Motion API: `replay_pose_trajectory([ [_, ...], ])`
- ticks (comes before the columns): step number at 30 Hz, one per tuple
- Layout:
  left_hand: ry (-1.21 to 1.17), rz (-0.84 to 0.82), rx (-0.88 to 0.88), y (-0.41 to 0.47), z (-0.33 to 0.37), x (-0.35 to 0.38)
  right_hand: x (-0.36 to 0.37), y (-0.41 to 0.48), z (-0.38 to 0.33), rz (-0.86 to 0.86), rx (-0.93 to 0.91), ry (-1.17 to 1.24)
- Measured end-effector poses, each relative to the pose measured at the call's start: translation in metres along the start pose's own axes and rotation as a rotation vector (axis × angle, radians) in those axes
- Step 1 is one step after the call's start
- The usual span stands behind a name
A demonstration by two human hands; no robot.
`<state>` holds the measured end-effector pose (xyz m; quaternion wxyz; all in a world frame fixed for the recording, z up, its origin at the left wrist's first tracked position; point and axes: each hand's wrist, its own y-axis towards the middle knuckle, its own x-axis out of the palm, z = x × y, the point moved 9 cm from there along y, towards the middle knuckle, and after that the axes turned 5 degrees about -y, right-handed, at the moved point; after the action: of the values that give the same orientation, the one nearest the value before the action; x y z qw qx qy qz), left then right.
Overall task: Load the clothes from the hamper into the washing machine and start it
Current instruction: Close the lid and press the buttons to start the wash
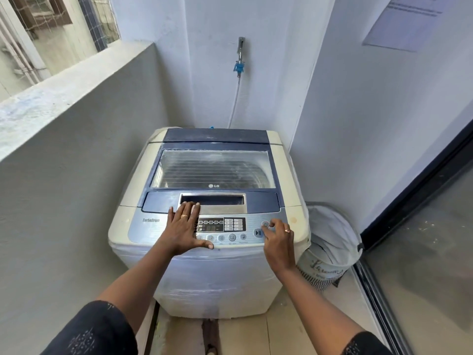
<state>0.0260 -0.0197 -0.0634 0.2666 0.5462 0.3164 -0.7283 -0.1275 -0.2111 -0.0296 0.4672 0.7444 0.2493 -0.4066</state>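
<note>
A cream and blue top-loading washing machine (143,175) stands in the corner with its glass lid (213,169) down. My left hand (183,228) lies flat with straight fingers on the control panel (231,228), its fingertips at the lid handle recess. My right hand (279,239) hovers at the panel's right end, a fingertip on the round power button (265,224), just above the play/pause button (258,232). A white laundry hamper (330,242) sits on the floor to the machine's right; no clothes show in it.
A grey parapet wall (76,162) runs close along the left. A tap with a blue hose fitting (239,66) hangs on the back wall. A dark-framed glass sliding door (422,239) borders the right. Narrow tiled floor (256,334) lies in front of the machine.
</note>
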Motion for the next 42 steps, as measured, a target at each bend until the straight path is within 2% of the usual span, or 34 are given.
replay_pose_trajectory([
  [6, -0.023, -0.003, -0.005, -0.001, 0.000, 0.001, -0.008, -0.005, 0.011, 0.059, 0.176, 0.004],
  [12, -0.013, 0.023, 0.025, -0.002, 0.000, 0.000, -0.006, 0.001, 0.012, 0.080, 0.158, -0.042],
  [17, -0.015, 0.053, 0.082, -0.002, -0.003, -0.003, 0.000, 0.005, 0.016, 0.077, 0.231, -0.035],
  [24, -0.010, 0.082, 0.072, -0.004, 0.000, -0.004, 0.010, 0.009, 0.017, 0.053, 0.200, 0.010],
  [31, 0.033, 0.115, 0.051, -0.005, 0.001, -0.002, 0.008, -0.016, 0.019, 0.220, 0.198, 0.005],
  [42, 0.058, 0.166, 0.082, -0.007, 0.000, -0.006, 0.015, -0.019, 0.014, 0.266, 0.205, -0.025],
])
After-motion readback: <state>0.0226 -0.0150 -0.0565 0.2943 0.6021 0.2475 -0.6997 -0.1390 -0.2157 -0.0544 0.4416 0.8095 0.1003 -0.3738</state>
